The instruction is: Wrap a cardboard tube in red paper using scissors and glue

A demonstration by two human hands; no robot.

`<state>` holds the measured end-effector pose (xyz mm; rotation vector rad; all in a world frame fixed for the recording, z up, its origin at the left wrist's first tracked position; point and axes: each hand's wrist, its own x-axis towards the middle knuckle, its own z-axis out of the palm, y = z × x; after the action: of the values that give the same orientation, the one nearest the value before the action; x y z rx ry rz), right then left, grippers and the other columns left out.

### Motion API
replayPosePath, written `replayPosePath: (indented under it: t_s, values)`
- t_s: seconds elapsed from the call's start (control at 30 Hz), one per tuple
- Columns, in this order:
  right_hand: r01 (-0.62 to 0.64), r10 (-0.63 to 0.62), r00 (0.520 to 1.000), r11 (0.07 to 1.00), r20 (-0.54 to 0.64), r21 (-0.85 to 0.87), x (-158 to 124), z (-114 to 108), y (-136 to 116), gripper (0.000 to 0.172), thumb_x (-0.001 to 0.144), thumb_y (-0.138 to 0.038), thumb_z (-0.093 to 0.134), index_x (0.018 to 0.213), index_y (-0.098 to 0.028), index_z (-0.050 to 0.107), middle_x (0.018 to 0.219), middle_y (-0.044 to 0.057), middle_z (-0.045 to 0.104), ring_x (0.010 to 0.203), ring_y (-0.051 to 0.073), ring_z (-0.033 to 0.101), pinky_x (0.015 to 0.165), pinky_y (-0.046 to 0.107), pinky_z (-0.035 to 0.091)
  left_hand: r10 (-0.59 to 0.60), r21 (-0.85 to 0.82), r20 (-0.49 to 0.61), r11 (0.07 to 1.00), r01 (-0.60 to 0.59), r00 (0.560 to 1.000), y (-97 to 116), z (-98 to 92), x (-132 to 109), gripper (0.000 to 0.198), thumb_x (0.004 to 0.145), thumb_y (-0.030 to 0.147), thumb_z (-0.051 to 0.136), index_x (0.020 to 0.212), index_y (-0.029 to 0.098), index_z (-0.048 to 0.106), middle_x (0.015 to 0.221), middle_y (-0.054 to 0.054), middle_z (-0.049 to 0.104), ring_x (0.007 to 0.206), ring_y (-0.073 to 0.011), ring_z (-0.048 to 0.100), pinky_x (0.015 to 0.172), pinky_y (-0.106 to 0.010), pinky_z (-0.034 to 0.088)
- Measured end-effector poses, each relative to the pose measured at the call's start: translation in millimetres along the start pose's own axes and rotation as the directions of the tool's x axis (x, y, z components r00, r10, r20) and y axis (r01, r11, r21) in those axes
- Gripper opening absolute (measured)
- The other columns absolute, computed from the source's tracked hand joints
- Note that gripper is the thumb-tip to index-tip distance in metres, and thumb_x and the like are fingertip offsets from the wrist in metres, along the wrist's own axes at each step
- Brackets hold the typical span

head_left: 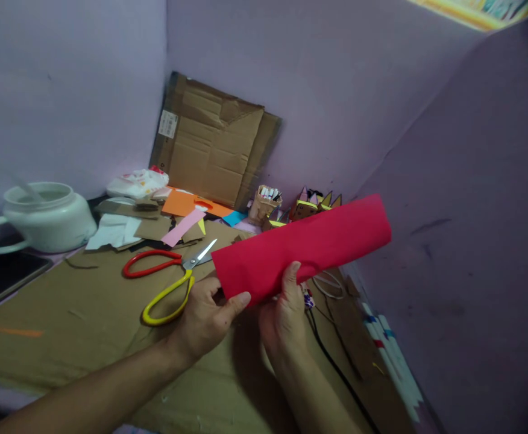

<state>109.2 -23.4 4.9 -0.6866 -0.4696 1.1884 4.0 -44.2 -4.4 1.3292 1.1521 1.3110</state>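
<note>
A red sheet of paper [309, 241], rolled or folded into a long band, is held above the work surface and slants up to the right. My left hand [214, 313] pinches its lower left corner, thumb on top and fingers behind. My right hand [284, 322] grips the lower edge near the middle, thumb across the front; its other fingers are mostly hidden behind the paper. Scissors [187, 265] with one red and one yellow handle lie spread apart on the cardboard, just beyond my left hand.
Cardboard [87, 313] covers the table. At the left stand a white mug [51, 217] and a dark phone-like slab [8, 280]. Paper scraps [185, 228], a marker holder [264, 205] and leaning cardboard [214, 138] are at the back. A black cable [336, 364] and white markers [393, 355] lie right.
</note>
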Motion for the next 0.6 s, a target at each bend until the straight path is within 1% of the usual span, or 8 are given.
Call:
replayPosePath:
  t_s: [0.1,0.2,0.3,0.37,0.4,0.47,0.53,0.6]
  values:
    - [-0.037,0.039,0.997,0.999,-0.063,0.038,5.4,-1.6,-3.3,0.048,0.078,-0.046,0.065,0.116,-0.017,0.058,0.098,0.006,0.074,0.079,0.017,0.07,0.08,0.033,0.056,-0.011,-0.04,-0.002,0.999,0.01,1.0,-0.1,-0.6,2.3,0.022,0.072,0.034,0.065,0.079,0.014,0.063,0.077,-0.004,0.067,0.078,-0.0225,0.063,0.072,-0.033,0.05]
    - [-0.047,0.056,0.988,0.997,-0.143,0.068,12.2,-3.3,-7.2,0.048,0.076,-0.043,0.068,0.116,-0.017,0.058,0.1,0.005,0.073,0.087,0.018,0.069,0.084,0.034,0.055,-0.013,-0.065,0.012,0.998,0.014,1.0,-1.7,-2.0,5.6,0.022,0.077,0.037,0.061,0.072,0.015,0.062,0.069,-0.001,0.063,0.073,-0.0196,0.06,0.07,-0.031,0.049]
    - [-0.054,0.072,0.98,0.994,-0.187,0.099,16.1,-4.5,-8.2,0.045,0.076,-0.04,0.069,0.114,-0.017,0.06,0.099,0.004,0.074,0.088,0.017,0.069,0.085,0.033,0.055,0.005,-0.219,0.122,0.976,0.022,0.993,-2.9,-2.7,7.7,0.025,0.081,0.04,0.058,0.089,0.016,0.063,0.082,-0.002,0.066,0.077,-0.0181,0.059,0.073,-0.03,0.049]
    - [-0.038,0.057,0.981,0.994,-0.187,0.1,15.4,-4.5,-6.5,0.044,0.077,-0.04,0.068,0.113,-0.017,0.06,0.098,0.005,0.074,0.085,0.017,0.069,0.083,0.032,0.055,-0.001,-0.227,0.179,0.973,0.042,0.984,-3.5,-2.3,7.5,0.036,0.074,0.04,0.067,0.101,0.016,0.061,0.091,-0.004,0.068,0.081,-0.02,0.06,0.074,-0.031,0.049]
    - [-0.031,0.048,0.983,0.995,-0.175,0.097,14.0,-4.2,-5.3,0.044,0.077,-0.041,0.068,0.113,-0.017,0.06,0.098,0.005,0.074,0.084,0.017,0.069,0.082,0.032,0.056,-0.024,-0.174,0.165,0.983,0.053,0.986,-3.7,-1.9,7.1,0.043,0.067,0.038,0.073,0.102,0.015,0.061,0.092,-0.005,0.068,0.081,-0.0212,0.061,0.072,-0.031,0.05]
    - [-0.028,0.041,0.989,0.995,-0.141,0.096,10.2,-3.2,-3.1,0.046,0.077,-0.041,0.068,0.115,-0.016,0.059,0.099,0.006,0.074,0.083,0.017,0.069,0.081,0.033,0.056,-0.08,-0.041,0.076,0.996,0.084,0.994,-3.7,-0.8,6.0,0.047,0.058,0.033,0.078,0.097,0.012,0.063,0.086,-0.007,0.069,0.074,-0.0219,0.061,0.065,-0.03,0.05]
    - [-0.045,0.055,0.993,0.994,-0.105,0.1,6.3,-2.2,-1.9,0.047,0.077,-0.043,0.068,0.115,-0.016,0.059,0.098,0.006,0.074,0.081,0.017,0.07,0.081,0.033,0.057,-0.13,0.013,0.002,0.991,0.129,0.992,-2.9,0.3,5.2,0.04,0.055,0.033,0.076,0.087,0.011,0.065,0.076,-0.007,0.068,0.065,-0.0205,0.059,0.058,-0.029,0.048]
    - [-0.056,0.064,0.995,0.993,-0.072,0.103,3.8,-1.6,-2.0,0.047,0.078,-0.043,0.067,0.115,-0.016,0.059,0.097,0.007,0.074,0.079,0.017,0.07,0.08,0.033,0.057,-0.149,0.003,-0.016,0.989,0.149,0.989,-1.1,0.8,5.2,0.032,0.055,0.035,0.074,0.075,0.011,0.067,0.066,-0.005,0.066,0.059,-0.0191,0.057,0.054,-0.029,0.047]
